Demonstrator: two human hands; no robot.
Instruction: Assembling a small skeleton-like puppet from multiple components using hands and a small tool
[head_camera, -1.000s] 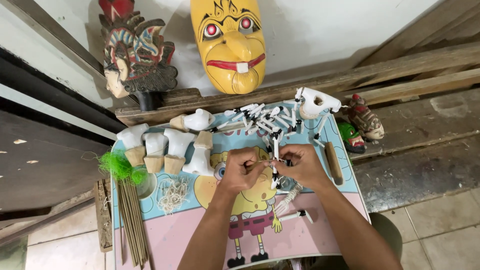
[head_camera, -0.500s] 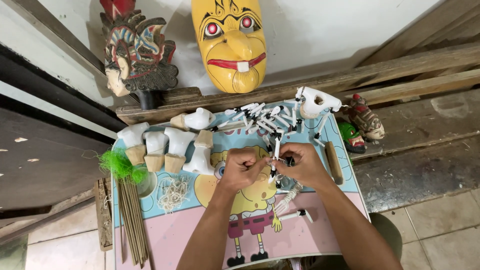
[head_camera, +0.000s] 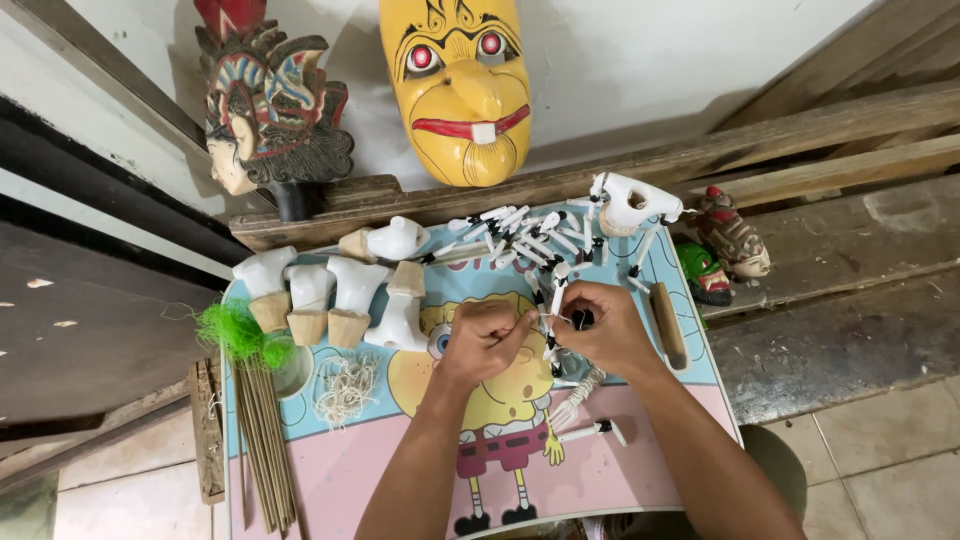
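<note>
White puppet limb (head_camera: 553, 300), a slim painted stick with black joints, stood nearly upright between both hands above the middle of the small cartoon-printed table (head_camera: 690, 385).

Head view. The left hand (head_camera: 485, 340) was closed in a loose fist, fingertips pinched on what appeared to be a thin pale string at the limb's side. The right hand (head_camera: 600, 330) was curled around the limb's other side, thumb and fingers pressed to it; whether a knot was finished could not be told. Judged from the layout, the work stood at an intermediate stage: 1 limb was in hand, while a pile of similar white limb pieces (head_camera: 520, 235) lay unjoined at the table's far edge, and 2 more limb pieces (head_camera: 585, 400) lay just below the hands. A row of white-and-tan puppet torsos (head_camera: 330, 295) stood at the left without limbs, and 1 white carved body (head_camera: 630, 200) lay at the far right. A tangle of cut string (head_camera: 345, 385), a bundle of thin sticks (head_camera: 262, 440) and a green fibre tuft (head_camera: 235, 330) remained at the left edge.
</note>
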